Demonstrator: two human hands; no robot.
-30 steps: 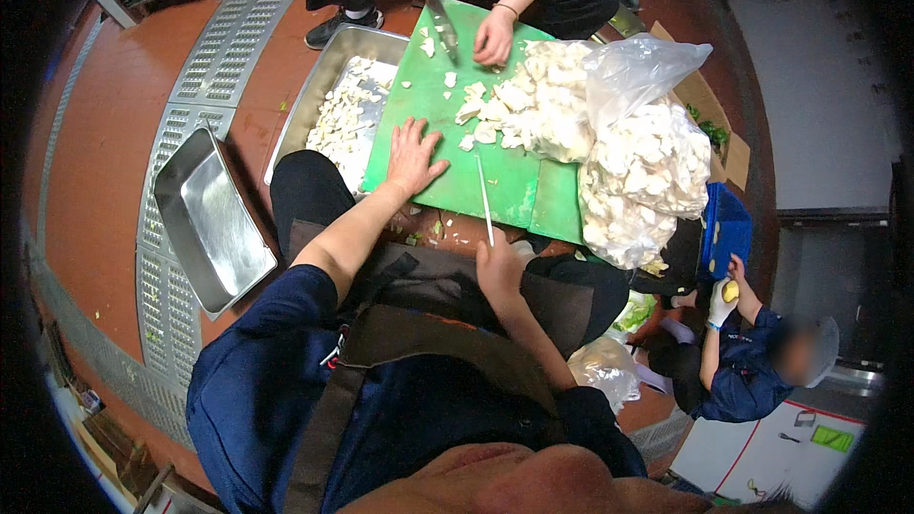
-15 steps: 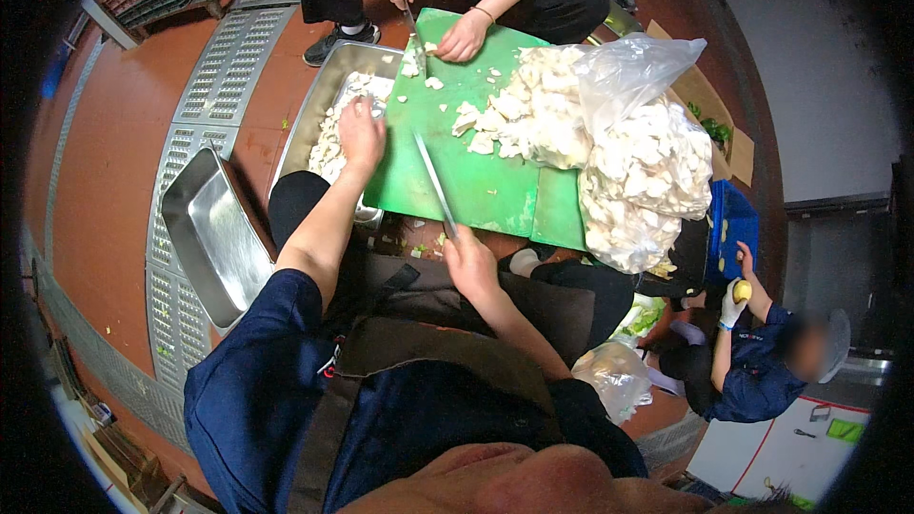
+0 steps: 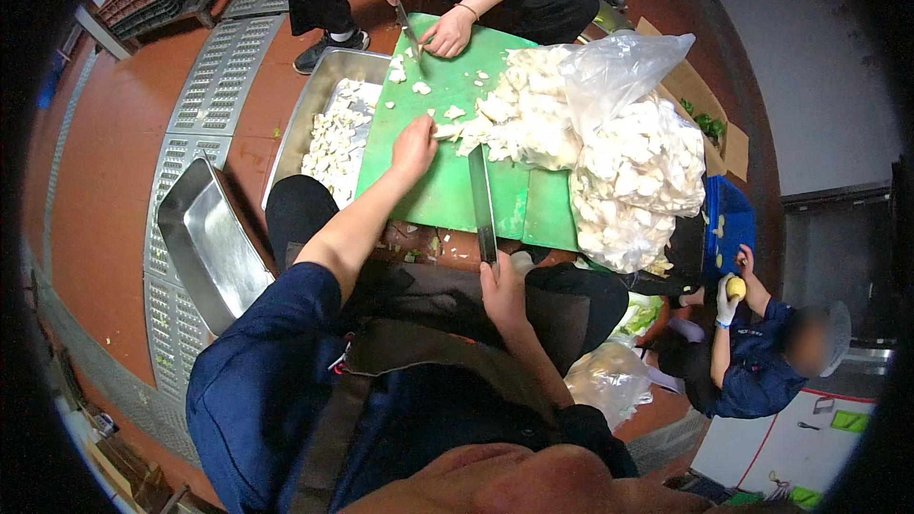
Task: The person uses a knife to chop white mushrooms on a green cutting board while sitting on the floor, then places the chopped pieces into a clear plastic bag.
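My right hand [image 3: 503, 290] grips the handle of a long kitchen knife [image 3: 484, 200], its blade pointing away from me over the green cutting board [image 3: 409, 195]. On that board my left hand [image 3: 415, 148] is closed, fingertips on a pale white vegetable piece at the near-left edge of the heap [image 3: 519, 119]. The heap spills out of a clear plastic bag, and its exact kind is unclear. Left of the board, a steel tray [image 3: 276, 164] holds many small cut pieces. Across from me, a co-worker's hands [image 3: 449, 32] cut pieces with another knife [image 3: 407, 27].
A bulging clear bag [image 3: 643, 171] of pale pieces stands at the board's right. An empty steel pan [image 3: 211, 238] sits at left beside metal floor grating [image 3: 219, 67]. At far right, another person holds a yellowish round item [image 3: 735, 287] near a blue crate [image 3: 731, 228].
My left hand has moved from the steel tray right onto the board, beside the heap. The knife in my right hand has swung right, its tip now near the heap.
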